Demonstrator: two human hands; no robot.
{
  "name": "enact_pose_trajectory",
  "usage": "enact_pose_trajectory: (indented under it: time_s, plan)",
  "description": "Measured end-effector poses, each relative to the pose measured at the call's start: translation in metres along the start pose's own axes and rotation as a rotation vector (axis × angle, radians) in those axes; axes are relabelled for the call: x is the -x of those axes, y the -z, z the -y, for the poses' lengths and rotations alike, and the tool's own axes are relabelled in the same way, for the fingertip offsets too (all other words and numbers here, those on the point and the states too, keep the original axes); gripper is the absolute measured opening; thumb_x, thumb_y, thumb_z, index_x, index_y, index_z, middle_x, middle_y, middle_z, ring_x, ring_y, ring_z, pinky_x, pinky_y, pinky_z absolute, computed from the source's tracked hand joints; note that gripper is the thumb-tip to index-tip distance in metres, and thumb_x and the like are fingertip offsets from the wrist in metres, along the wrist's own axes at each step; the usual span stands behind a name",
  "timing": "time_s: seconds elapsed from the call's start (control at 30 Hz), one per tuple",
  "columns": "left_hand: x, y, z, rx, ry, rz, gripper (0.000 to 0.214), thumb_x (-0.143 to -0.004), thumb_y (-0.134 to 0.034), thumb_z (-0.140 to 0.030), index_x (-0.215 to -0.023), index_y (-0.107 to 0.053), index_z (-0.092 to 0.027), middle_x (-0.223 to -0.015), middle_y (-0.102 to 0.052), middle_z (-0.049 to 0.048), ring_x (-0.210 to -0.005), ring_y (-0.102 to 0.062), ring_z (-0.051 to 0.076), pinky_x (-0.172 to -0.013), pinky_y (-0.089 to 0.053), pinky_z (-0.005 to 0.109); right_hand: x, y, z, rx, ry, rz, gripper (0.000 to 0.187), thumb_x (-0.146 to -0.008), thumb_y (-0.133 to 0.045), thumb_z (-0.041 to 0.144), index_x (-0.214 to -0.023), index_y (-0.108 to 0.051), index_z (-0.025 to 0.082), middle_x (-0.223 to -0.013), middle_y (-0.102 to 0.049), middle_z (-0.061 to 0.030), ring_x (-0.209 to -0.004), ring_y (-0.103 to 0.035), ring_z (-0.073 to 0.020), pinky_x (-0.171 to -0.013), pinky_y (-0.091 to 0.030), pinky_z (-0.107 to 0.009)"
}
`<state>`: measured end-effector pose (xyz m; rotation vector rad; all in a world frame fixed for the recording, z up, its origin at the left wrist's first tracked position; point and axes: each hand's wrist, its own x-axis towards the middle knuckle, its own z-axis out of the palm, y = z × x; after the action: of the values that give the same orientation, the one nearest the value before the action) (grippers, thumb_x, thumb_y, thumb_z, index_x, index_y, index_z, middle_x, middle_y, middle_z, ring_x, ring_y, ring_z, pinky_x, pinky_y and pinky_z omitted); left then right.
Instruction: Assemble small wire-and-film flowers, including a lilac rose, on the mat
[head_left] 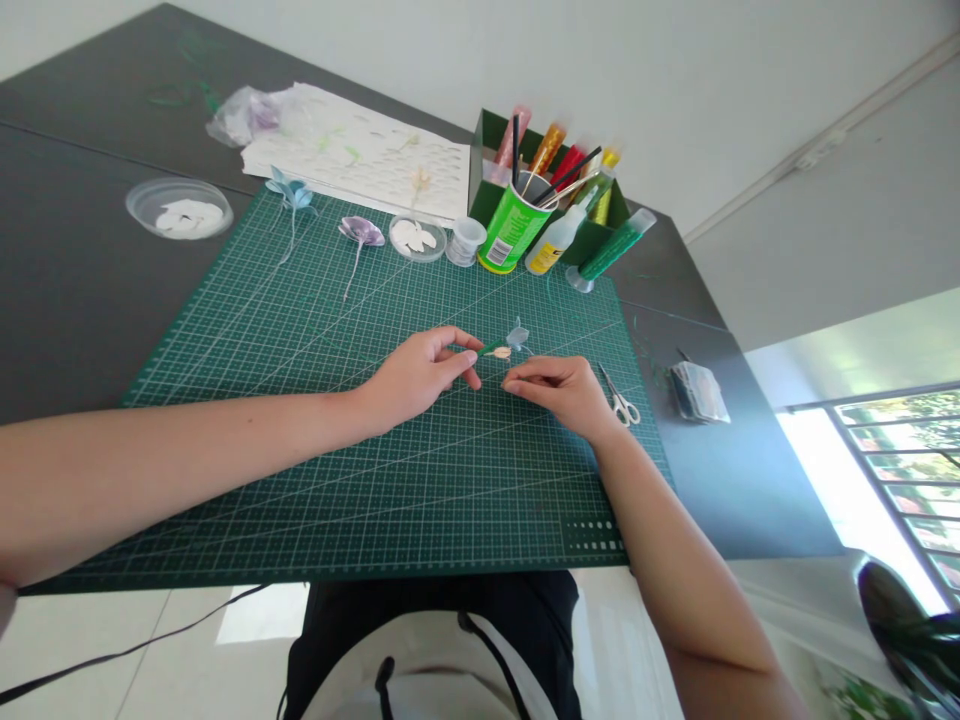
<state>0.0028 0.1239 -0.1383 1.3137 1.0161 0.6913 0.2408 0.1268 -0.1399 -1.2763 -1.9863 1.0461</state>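
Above the green cutting mat (pixel 360 520), my left hand (pixel 424 372) pinches the green stem of a small artificial flower (pixel 501 352) with a cream-peach bud. The bud points right, toward my other hand. My right hand (pixel 553 388) is closed just below and right of it, fingertips pressed together; whatever they hold is too small to make out. A pale blue artificial flower (pixel 517 335) shows just beyond the bud; whether it lies on the mat or is attached, I cannot tell. White-handled scissors (pixel 624 405) lie right of my right hand.
Along the mat's far edge stand a green can (pixel 510 235) of tools, a glue bottle (pixel 553 240), a green glitter tube (pixel 616 246) and a small tub (pixel 466 240). A purple flower (pixel 361 232), a blue flower (pixel 291 190) and dishes of white pieces (pixel 416 238) are left of them.
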Motion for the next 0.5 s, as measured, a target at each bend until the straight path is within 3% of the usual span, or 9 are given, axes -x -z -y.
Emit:
enact_pose_trajectory:
  time_s: [0.1, 0.23, 0.5]
  plan:
    - [0.001, -0.002, -0.005, 0.059, 0.077, -0.013, 0.016, -0.102, -0.052, -0.02, -0.111, -0.063, -0.014, -0.08, -0.071, 0.0021, -0.054, -0.046, 0.007, -0.047, -0.036, 0.018, 0.002, -0.004, 0.003, 0.031, 0.011, -0.017, 0.016, -0.083, -0.077, 0.034, -0.082, -0.082, 0.019, -0.06, -0.059, 0.0021, -0.051, -0.035, -0.0092, -0.051, -0.028, -0.028]
    - [0.001, -0.003, -0.008, 0.094, 0.146, 0.011, 0.015, -0.102, -0.051, -0.017, -0.112, -0.062, -0.015, -0.085, -0.072, 0.0029, -0.051, -0.042, 0.006, -0.045, -0.034, 0.017, 0.005, -0.005, 0.007, 0.102, 0.114, -0.047, 0.013, -0.086, -0.076, 0.03, -0.082, -0.083, 0.02, -0.057, -0.055, 0.0033, -0.051, -0.039, -0.0094, -0.053, -0.032, -0.028]
    - [-0.004, 0.0, -0.011, -0.101, 0.214, 0.114, 0.02, -0.101, -0.051, -0.018, -0.116, -0.063, -0.015, -0.087, -0.076, 0.0043, -0.048, -0.043, 0.007, -0.043, -0.035, 0.02, 0.008, -0.006, 0.016, 0.193, 0.275, -0.098, 0.015, -0.091, -0.074, 0.031, -0.085, -0.082, 0.02, -0.055, -0.055, 0.004, -0.048, -0.042, -0.0094, -0.05, -0.034, -0.027]
